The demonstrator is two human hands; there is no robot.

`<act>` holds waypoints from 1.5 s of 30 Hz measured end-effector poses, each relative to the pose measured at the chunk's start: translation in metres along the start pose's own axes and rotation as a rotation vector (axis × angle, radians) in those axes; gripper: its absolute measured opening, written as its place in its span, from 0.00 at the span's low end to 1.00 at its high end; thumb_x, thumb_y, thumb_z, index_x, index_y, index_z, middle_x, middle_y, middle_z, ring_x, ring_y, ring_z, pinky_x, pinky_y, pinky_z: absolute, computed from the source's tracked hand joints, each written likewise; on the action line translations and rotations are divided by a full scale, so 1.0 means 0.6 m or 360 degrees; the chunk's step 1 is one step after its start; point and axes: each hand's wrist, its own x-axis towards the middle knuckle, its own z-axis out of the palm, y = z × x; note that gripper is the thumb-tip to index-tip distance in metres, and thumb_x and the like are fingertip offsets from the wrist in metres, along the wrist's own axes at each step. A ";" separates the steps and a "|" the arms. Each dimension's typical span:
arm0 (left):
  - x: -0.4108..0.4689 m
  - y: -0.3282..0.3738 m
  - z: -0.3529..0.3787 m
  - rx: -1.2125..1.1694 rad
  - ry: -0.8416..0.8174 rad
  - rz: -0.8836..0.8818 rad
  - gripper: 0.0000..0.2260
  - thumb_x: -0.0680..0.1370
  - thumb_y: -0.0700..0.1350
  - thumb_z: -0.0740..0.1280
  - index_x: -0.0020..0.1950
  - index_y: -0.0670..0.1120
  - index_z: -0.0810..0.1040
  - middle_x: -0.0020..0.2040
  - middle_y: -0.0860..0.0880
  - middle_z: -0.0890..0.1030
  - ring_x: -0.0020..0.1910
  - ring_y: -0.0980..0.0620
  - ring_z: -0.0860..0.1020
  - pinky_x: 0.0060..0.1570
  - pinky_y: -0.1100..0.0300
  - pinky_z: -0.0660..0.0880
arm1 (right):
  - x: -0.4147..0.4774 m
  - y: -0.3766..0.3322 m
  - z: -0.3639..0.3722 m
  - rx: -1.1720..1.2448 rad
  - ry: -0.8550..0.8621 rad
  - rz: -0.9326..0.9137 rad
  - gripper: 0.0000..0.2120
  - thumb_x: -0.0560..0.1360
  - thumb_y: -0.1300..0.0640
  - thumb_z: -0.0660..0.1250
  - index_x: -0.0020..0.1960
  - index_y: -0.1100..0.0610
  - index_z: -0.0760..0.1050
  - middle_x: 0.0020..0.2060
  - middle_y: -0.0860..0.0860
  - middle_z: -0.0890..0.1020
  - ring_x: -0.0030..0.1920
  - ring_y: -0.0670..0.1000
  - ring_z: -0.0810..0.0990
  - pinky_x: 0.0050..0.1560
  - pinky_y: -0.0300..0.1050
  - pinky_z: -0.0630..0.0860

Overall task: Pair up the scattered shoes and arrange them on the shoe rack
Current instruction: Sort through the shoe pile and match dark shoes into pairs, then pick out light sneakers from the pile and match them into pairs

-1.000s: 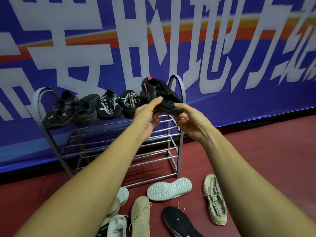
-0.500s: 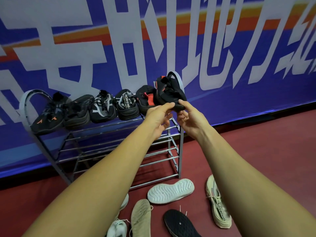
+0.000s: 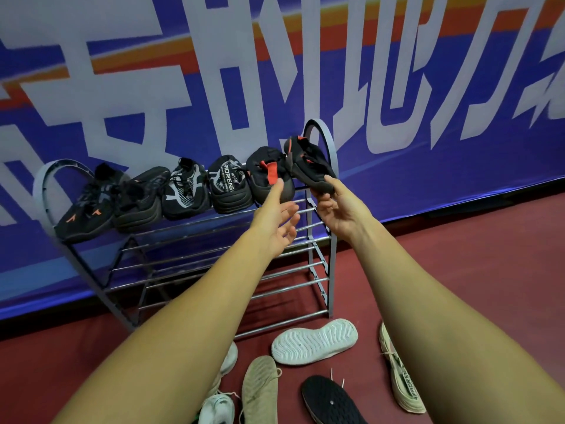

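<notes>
Black fabric, red trim: the red-trimmed shoe is held at the far right end of the top shelf of the shoe rack, tight against the rack's right arch. It is pinched at its near sole edge between the thumb and fingers of the right hand. It is tilted, near end raised. Whether its far end bears on the rails cannot be told. The edge pinch is judged deliberate: the slot between arch and neighbour is narrow, so no room is left for a full wrap.

Left hand is relaxed, fingers straight, nothing grasped. One fingertip touches the near end of the matching shoe just to the left, probably so it is not shoved aside while its partner is seated.

Top shelf is loaded from the left: orange-marked black pair, then grey knit shoe beside lettered black shoe. Whether those two match cannot be confirmed.

On the near floor, unsorted: white-soled shoe, beige shoe and black-soled shoe, all sole-up, plus cream shoe at the right. Pairing is judged roughly half done.
</notes>
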 end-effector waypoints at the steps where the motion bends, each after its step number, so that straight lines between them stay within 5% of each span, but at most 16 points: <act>1: 0.004 0.002 -0.007 -0.0050 0.0038 -0.0029 0.28 0.71 0.66 0.71 0.56 0.44 0.80 0.48 0.50 0.83 0.40 0.53 0.78 0.35 0.62 0.71 | 0.002 0.000 -0.001 0.0000 0.0002 0.0006 0.21 0.79 0.58 0.69 0.70 0.64 0.73 0.42 0.60 0.82 0.26 0.43 0.73 0.22 0.31 0.68; 13: 0.022 0.019 -0.019 -0.0294 0.0109 -0.0036 0.22 0.74 0.57 0.72 0.62 0.45 0.79 0.44 0.50 0.83 0.36 0.55 0.78 0.32 0.64 0.69 | 0.004 -0.009 0.006 -0.0146 0.0077 -0.0041 0.22 0.78 0.52 0.71 0.67 0.64 0.74 0.45 0.61 0.83 0.26 0.42 0.72 0.23 0.29 0.69; 24: 0.012 0.015 -0.060 -0.0028 -0.0017 0.0016 0.22 0.74 0.58 0.71 0.61 0.44 0.80 0.50 0.50 0.84 0.42 0.54 0.79 0.34 0.63 0.72 | -0.027 0.012 0.005 -0.0180 0.0028 -0.0098 0.28 0.77 0.43 0.69 0.68 0.62 0.74 0.53 0.60 0.82 0.31 0.45 0.79 0.27 0.33 0.74; 32: -0.028 -0.008 -0.118 0.0156 -0.0016 0.0064 0.20 0.74 0.58 0.70 0.58 0.45 0.79 0.52 0.48 0.84 0.44 0.51 0.80 0.36 0.60 0.73 | -0.088 0.036 0.005 -0.0971 0.0108 -0.0111 0.23 0.76 0.46 0.71 0.61 0.63 0.76 0.46 0.59 0.87 0.30 0.47 0.78 0.31 0.37 0.74; 45: -0.085 -0.127 -0.305 0.0644 0.0294 0.0001 0.16 0.73 0.58 0.71 0.51 0.47 0.81 0.45 0.50 0.86 0.38 0.54 0.82 0.32 0.63 0.72 | -0.162 0.216 -0.051 -0.1774 0.0039 0.0307 0.17 0.76 0.48 0.69 0.59 0.60 0.78 0.39 0.55 0.86 0.32 0.49 0.79 0.33 0.40 0.70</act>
